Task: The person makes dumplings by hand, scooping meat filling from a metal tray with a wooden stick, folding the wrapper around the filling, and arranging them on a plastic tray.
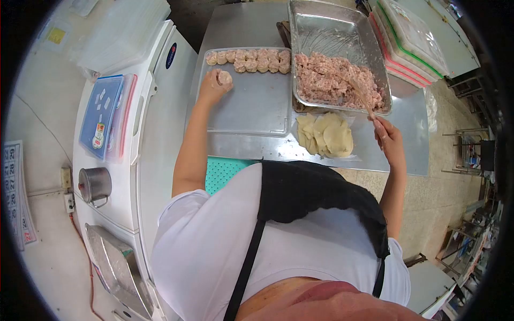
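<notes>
My left hand (pixel 215 84) holds a filled dumpling (pixel 225 77) over the flat metal tray (pixel 251 112), just below a row of several finished dumplings (pixel 251 60) along its far edge. My right hand (pixel 390 138) grips a wooden spatula (pixel 363 97) whose blade reaches into the pink minced filling (pixel 334 80) in a deep steel pan (pixel 321 27). A stack of round dough wrappers (pixel 327 134) lies on the steel table between my hands, nearer the right one.
A white chest freezer (pixel 160 123) stands to the left, carrying a blue-lidded box (pixel 101 115), a metal mug (pixel 95 184) and a steel tray (pixel 115 267). Stacked plastic containers (pixel 409 37) sit at the table's far right. A teal mat (pixel 222 171) shows near my body.
</notes>
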### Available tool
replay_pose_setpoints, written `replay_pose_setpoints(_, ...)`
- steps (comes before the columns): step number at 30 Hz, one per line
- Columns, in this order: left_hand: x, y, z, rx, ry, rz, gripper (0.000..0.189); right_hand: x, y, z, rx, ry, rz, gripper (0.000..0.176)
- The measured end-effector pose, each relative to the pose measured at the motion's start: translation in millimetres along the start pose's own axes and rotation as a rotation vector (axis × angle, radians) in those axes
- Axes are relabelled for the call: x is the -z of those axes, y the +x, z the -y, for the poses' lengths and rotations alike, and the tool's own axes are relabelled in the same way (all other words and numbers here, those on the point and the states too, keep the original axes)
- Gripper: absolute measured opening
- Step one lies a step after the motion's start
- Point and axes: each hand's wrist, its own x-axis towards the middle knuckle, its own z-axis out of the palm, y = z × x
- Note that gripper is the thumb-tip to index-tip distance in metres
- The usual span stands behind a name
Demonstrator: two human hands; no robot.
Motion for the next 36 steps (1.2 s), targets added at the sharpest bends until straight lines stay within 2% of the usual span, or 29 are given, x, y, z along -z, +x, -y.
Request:
replay_pose_setpoints(3, -8.4, 21.1, -0.3, 0.026, 0.016, -0.083, 0.059, 1.2, -17.6, -6.1, -0.073, 0.055, -0.038, 0.029)
replay_pose_setpoints(5, -16.8, 30.4, -1.4, 0.030, 0.024, -0.235, 0.069, 1.9, -25.6, -5.5, -0.104, 0.065, -0.054, 0.029)
replay_pose_setpoints(9, -25.8, 45.8, -4.7, -0.014, -0.010, -0.157, 0.081, 6.6, -28.5, -8.1, -0.070, 0.028, -0.088, 0.029)
replay_pose_setpoints(11, -20.6, 51.1, -13.9, 0.118, 0.026, -0.040, 0.089, 9.7, -25.4, -11.6, -0.073, -0.008, -0.100, 0.030)
replay_pose_setpoints(12, -25.8, 54.9, -6.4, 0.112, 0.026, -0.026, 0.089, 10.9, -19.2, -10.5, -0.012, -0.117, -0.071, 0.032)
replay_pose_setpoints(14, -34.5, 66.8, 10.3, -0.064, 0.111, -0.080, 0.090, 21.1, -7.2, -1.3, 0.081, -0.400, -0.001, 0.035)
replay_pose_setpoints(17, -28.8, 72.9, 17.9, -0.106, 0.045, 0.074, 0.089, 66.4, 35.1, -5.6, 0.229, -1.014, 0.061, 0.032)
replay_pose_setpoints(18, -28.5, 65.6, 2.8, -0.111, 0.048, 0.087, 0.089, 79.1, 47.4, 7.5, 0.208, -1.147, 0.070, 0.031)
replay_pose_setpoints(20, -13.1, 43.1, -38.0, -0.170, 0.287, 0.033, 0.068, 90.8, 71.8, 31.5, 0.223, -1.314, 0.075, 0.031)
replay_pose_setpoints(21, -15.6, 33.2, -54.2, -0.168, 0.291, 0.033, 0.068, 94.8, 82.8, 33.6, 0.254, -1.346, 0.069, 0.031)
replay_pose_setpoints(23, -28.7, 10.0, -94.1, -0.166, -0.017, -0.022, 0.037, 86.6, 108.4, 1.3, 0.590, -1.252, 0.014, 0.031)
replay_pose_setpoints(25, -37.9, -32.7, -178.8, -0.253, -0.219, 0.001, 0.018, 45.5, 112.2, -13.8, 0.452, -1.255, 0.191, 0.023)
replay_pose_setpoints(27, -64.1, -62.6, -230.3, -0.297, -0.256, 0.126, 0.016, 29.9, 92.2, -15.5, 0.800, -1.157, 0.097, 0.015)
replay_pose_setpoints(29, -99.3, -88.2, -254.9, -0.242, -0.218, 0.305, 0.016, 24.3, 84.9, -16.8, 0.810, -1.167, 0.139, 0.015)
replay_pose_setpoints(30, -117.2, -98.7, -259.1, -0.230, -0.211, 0.298, 0.016, 25.8, 84.8, -19.1, 0.804, -1.185, 0.170, 0.015)
replay_pose_setpoints(32, -146.0, -114.1, -264.8, -0.470, -0.116, 0.298, 0.020, 44.2, 98.2, -23.5, 0.874, -1.168, 0.175, 0.015)
replay_pose_setpoints(34, -151.1, -123.9, -279.2, -0.419, -0.088, 0.265, 0.021, 64.0, 112.8, -10.4, 0.947, -1.145, 0.183, 0.015)
replay_pose_setpoints(36, -154.1, -129.7, -280.2, -0.356, -0.061, 0.235, 0.023, 82.2, 123.4, 14.0, 0.903, -1.252, 0.143, 0.016)
